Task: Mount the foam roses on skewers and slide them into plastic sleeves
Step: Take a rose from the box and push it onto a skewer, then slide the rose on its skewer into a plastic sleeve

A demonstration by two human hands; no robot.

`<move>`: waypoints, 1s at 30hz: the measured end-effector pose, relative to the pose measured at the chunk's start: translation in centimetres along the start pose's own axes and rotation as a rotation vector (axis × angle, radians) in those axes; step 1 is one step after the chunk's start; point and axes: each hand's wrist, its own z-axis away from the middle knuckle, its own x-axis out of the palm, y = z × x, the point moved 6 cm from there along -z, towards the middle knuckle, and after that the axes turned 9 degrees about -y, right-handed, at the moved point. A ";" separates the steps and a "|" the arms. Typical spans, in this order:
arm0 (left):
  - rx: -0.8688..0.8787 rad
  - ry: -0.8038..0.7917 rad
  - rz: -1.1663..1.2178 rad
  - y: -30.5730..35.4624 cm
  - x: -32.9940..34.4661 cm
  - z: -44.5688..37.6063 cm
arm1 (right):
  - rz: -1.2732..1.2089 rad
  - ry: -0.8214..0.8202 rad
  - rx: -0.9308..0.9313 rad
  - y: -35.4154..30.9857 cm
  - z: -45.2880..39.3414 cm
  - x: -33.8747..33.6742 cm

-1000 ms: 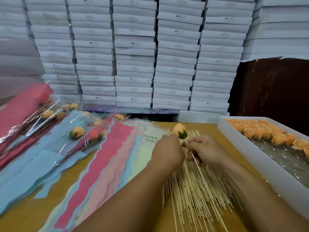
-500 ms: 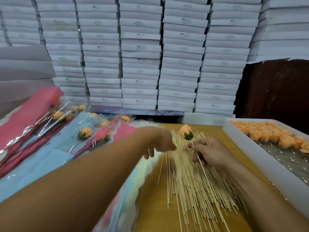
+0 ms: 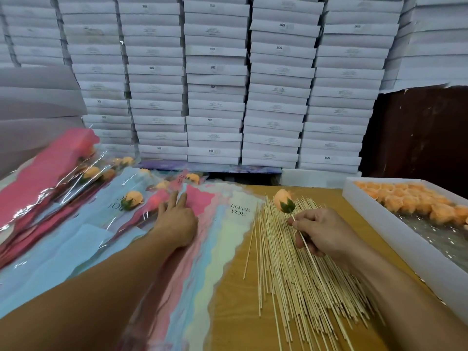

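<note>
Plainly, from the head camera, the right hand (image 3: 326, 230) pinched a skewer (image 3: 307, 249) topped with a peach foam rose (image 3: 283, 200), its grip clamped on the stick above the loose skewers (image 3: 291, 274) on the table (image 3: 235, 300). The left hand (image 3: 177, 219) lay with straight fingers on the fanned plastic sleeves (image 3: 222, 239). More roses filled a white tray (image 3: 374, 214) at right.
</note>
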 end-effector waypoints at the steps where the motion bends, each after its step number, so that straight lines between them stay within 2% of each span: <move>1: 0.006 0.025 -0.003 0.1 -0.1 0.1 | 0.001 -0.002 0.001 0.0 0.0 0.0; 11: 0.025 0.145 0.055 2.7 -4.9 3.8 | -0.049 -0.021 0.028 0.6 -0.3 0.5; 16: 0.103 0.180 0.086 7.3 -8.1 7.1 | -0.328 -0.149 0.111 0.7 -0.3 2.3; 20: 0.242 0.243 0.048 11.8 -9.5 11.2 | -0.540 -0.270 0.154 0.4 -0.1 2.8; 23: 0.365 0.232 -0.027 14.6 -9.8 14.1 | -0.614 -0.339 0.167 0.2 0.3 3.1; 25: 0.420 0.192 -0.106 15.8 -9.4 15.4 | -0.607 -0.365 0.171 0.0 0.6 3.3; 30: 0.458 0.100 -0.238 17.5 -8.4 17.2 | -0.334 -0.396 0.167 -0.3 1.6 3.1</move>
